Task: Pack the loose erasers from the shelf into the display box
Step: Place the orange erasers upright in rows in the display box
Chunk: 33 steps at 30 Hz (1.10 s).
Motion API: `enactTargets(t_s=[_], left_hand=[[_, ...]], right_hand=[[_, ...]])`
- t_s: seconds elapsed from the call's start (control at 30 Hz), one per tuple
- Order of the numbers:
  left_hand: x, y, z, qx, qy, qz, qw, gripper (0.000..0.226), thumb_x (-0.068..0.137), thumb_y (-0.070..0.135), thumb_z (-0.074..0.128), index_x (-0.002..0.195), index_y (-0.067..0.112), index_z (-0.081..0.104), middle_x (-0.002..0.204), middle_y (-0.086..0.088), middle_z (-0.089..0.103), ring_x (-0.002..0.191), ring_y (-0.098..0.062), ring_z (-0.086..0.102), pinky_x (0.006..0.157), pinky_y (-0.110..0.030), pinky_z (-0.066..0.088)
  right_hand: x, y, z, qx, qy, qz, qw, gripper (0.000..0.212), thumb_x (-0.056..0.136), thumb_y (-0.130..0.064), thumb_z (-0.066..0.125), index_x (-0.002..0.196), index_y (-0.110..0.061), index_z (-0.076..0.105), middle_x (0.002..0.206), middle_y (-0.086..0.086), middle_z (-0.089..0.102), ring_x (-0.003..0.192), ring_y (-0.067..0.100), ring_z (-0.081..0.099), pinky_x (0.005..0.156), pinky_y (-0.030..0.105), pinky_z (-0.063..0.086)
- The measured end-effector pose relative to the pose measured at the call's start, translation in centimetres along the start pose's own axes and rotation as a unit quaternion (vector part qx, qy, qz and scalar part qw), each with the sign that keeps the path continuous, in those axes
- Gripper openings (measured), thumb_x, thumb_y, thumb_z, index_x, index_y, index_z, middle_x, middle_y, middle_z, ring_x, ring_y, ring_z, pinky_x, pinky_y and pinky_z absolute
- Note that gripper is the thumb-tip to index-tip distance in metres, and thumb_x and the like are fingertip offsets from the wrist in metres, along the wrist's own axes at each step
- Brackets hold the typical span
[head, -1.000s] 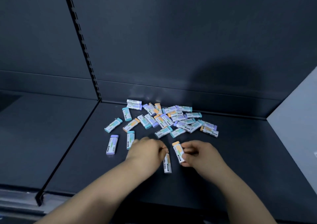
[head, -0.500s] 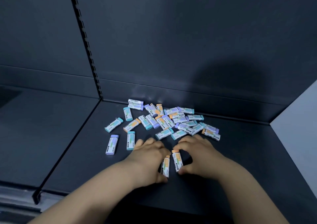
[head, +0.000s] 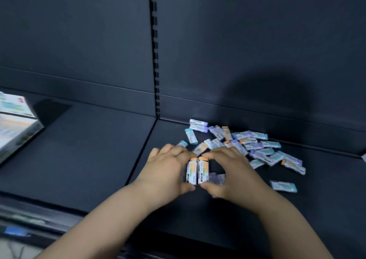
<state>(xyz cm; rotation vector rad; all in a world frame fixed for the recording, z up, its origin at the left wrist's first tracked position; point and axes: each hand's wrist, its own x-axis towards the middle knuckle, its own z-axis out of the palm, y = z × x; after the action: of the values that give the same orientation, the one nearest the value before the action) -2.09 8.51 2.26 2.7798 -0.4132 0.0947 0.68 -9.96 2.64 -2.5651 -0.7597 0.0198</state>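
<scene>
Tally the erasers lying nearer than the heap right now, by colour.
Orange-capped erasers, gripped side by side between left hand and right hand: 2
Purple eraser, blurred, beneath the right hand: 1
Teal eraser, alone to the right: 1
Total: 4
The heap behind is too blurred to count.

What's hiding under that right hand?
A blurry purple eraser peeks out beneath the right hand; its far end is covered, and any others below the palm are hidden.
</scene>
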Motion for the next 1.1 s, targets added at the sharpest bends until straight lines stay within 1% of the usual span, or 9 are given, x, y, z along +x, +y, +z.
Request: enactTargets(t_s=[0.1,0.2,0.33,0.43,0.57,0.67,0.8,0.97,1.1], left_hand=[[-2.0,-4.7,-1.9,0.012,0.007,0.005,1.000,0.070,0.071,0.053,0.067,0.132,0.041,0.036,0.130,0.022,0.037,0.121,-0.003,0.027,0.088,-0.019,0.016],[-4.1,-9.9,-4.0,0.030,0.003,0.022,0.999,0.071,0.072,0.053,0.066,0.134,0.039,0.035,0.132,0.021,0.037,0.122,-0.004,0.028,0.092,-0.021,0.018],[-7.0,-16.4,-6.7,0.039,-0.010,0.037,0.998,0.071,0.074,0.053,0.065,0.135,0.038,0.034,0.134,0.019,0.036,0.123,-0.005,0.028,0.096,-0.022,0.019],[-8.6,-19.6,-8.2,0.038,-0.014,0.036,0.999,0.070,0.075,0.053,0.064,0.136,0.037,0.034,0.135,0.018,0.036,0.125,-0.006,0.027,0.099,-0.023,0.020],[-10.6,-22.0,-8.9,0.017,-0.013,0.027,0.999,0.070,0.075,0.050,0.065,0.136,0.036,0.034,0.135,0.017,0.036,0.125,-0.007,0.028,0.100,-0.022,0.020],[-11.9,-23.0,-8.8,0.003,-0.007,0.006,1.000,0.071,0.076,0.051,0.065,0.137,0.034,0.034,0.136,0.016,0.036,0.126,-0.006,0.027,0.101,-0.021,0.019],[-13.6,-24.1,-9.4,0.008,0.018,-0.034,0.999,0.070,0.075,0.052,0.065,0.137,0.033,0.037,0.135,0.014,0.039,0.127,-0.008,0.030,0.104,-0.025,0.022],[-14.9,-26.5,-11.3,0.016,0.052,-0.057,0.997,0.067,0.070,0.038,0.070,0.132,0.027,0.046,0.130,0.008,0.048,0.123,-0.015,0.039,0.101,-0.028,0.028],[-15.6,-30.0,-12.4,0.015,0.067,-0.074,0.995,0.068,0.068,0.035,0.072,0.131,0.024,0.049,0.127,0.007,0.051,0.119,-0.018,0.043,0.099,-0.029,0.031]], right_hand=[[1.9,-4.3,2.5,0.004,-0.004,0.006,1.000,0.061,0.066,-0.046,0.073,0.121,-0.032,0.052,0.115,-0.019,0.047,0.113,0.003,0.038,0.101,0.021,0.026],[4.0,-9.0,5.1,-0.004,0.006,0.011,1.000,0.061,0.066,-0.048,0.071,0.121,-0.031,0.053,0.116,-0.016,0.049,0.111,0.006,0.040,0.102,0.026,0.030],[6.6,-15.1,8.0,-0.008,0.024,0.029,0.999,0.060,0.069,-0.043,0.073,0.124,-0.028,0.052,0.119,-0.014,0.050,0.111,0.007,0.040,0.099,0.021,0.028],[7.6,-18.3,9.3,-0.009,0.011,0.037,0.999,0.061,0.070,-0.043,0.072,0.125,-0.029,0.051,0.119,-0.015,0.048,0.111,0.006,0.038,0.101,0.023,0.030],[8.0,-21.0,10.7,-0.003,-0.016,0.035,0.999,0.060,0.071,-0.047,0.069,0.125,-0.032,0.049,0.115,-0.021,0.042,0.110,0.000,0.032,0.102,0.019,0.029],[8.6,-22.2,11.7,0.004,-0.029,0.019,0.999,0.059,0.071,-0.047,0.068,0.125,-0.033,0.048,0.111,-0.025,0.038,0.109,-0.002,0.031,0.102,0.019,0.029],[9.7,-23.6,12.3,0.023,-0.064,-0.013,0.998,0.059,0.073,-0.048,0.067,0.127,-0.035,0.046,0.115,-0.026,0.039,0.113,-0.003,0.030,0.104,0.019,0.027],[11.4,-25.8,13.3,0.046,-0.059,-0.026,0.997,0.058,0.072,-0.047,0.068,0.125,-0.036,0.047,0.119,-0.024,0.042,0.114,-0.003,0.031,0.106,0.022,0.028],[13.0,-28.2,14.9,0.057,-0.060,-0.027,0.996,0.058,0.073,-0.048,0.067,0.126,-0.037,0.046,0.118,-0.025,0.041,0.115,-0.004,0.030,0.106,0.022,0.029]])
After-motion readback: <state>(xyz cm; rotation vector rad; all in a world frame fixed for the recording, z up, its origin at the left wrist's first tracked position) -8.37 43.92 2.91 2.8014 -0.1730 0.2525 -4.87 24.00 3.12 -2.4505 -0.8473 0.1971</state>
